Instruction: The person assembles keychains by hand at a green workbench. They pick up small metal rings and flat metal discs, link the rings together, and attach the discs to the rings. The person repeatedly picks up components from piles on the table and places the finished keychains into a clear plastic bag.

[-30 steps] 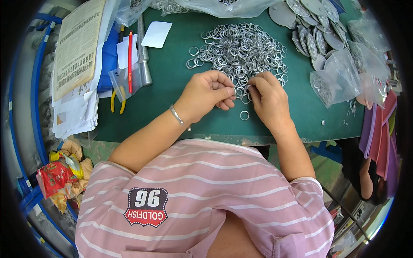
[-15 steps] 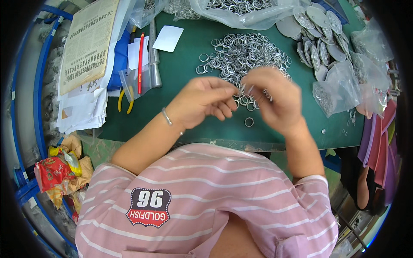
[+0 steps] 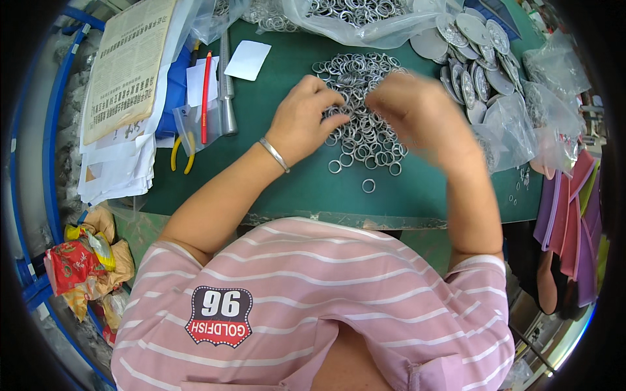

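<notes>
A heap of silver metal rings (image 3: 362, 133) lies on the green table in front of me. At the heap's left side my left hand (image 3: 305, 112) has its thumb and fingers apart, with rings showing in the gap between them. A silver bangle (image 3: 274, 155) circles that wrist. Over the heap's right side is my right hand (image 3: 417, 107), smeared by motion. Its fingertips point at the rings, and whether it holds any is hidden. One single ring (image 3: 368, 186) sits apart, close to the table's front edge.
Flat round metal discs (image 3: 471, 39) pile up at the back right beside clear bags (image 3: 512, 130). A large plastic bag (image 3: 365, 32) of rings stands behind the heap. On the left lie a red pencil (image 3: 206, 98), a metal rod (image 3: 226, 91), yellow-handled pliers (image 3: 182, 154) and papers (image 3: 117, 163).
Both hands have moved apart and forward onto the ring heap. The left hand's fingers have spread. More rings lie spread at the heap's near side.
</notes>
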`<action>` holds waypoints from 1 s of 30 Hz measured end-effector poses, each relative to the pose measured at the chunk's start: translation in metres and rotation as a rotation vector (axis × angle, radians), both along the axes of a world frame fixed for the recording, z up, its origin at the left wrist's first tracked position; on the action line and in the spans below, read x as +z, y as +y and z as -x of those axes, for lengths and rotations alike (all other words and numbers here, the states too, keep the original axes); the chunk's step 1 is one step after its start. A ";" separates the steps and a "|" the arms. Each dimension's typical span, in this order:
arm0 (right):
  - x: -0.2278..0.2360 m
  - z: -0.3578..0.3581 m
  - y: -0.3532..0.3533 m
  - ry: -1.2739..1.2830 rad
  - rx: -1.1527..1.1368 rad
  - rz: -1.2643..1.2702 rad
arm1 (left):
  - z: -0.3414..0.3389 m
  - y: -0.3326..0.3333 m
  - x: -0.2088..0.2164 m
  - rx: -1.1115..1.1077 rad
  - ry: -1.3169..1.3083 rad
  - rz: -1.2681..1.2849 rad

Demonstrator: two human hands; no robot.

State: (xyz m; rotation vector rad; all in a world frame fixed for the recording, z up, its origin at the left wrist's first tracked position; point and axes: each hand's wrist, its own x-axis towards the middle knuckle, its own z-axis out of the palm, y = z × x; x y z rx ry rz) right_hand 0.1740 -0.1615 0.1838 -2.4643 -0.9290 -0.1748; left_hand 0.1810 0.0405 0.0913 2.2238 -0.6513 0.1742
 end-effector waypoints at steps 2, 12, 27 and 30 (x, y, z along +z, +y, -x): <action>-0.032 0.027 -0.001 0.067 -0.167 0.086 | 0.008 -0.008 0.005 -0.058 -0.002 0.013; -0.073 0.076 -0.009 0.059 -0.398 -0.251 | 0.042 -0.005 0.014 -0.207 0.012 0.011; -0.054 0.093 0.001 1.004 -0.545 -1.106 | 0.049 -0.004 0.030 -0.069 1.386 0.865; -0.048 0.091 0.013 0.829 -0.461 -1.095 | 0.049 -0.001 0.033 -0.080 1.454 0.902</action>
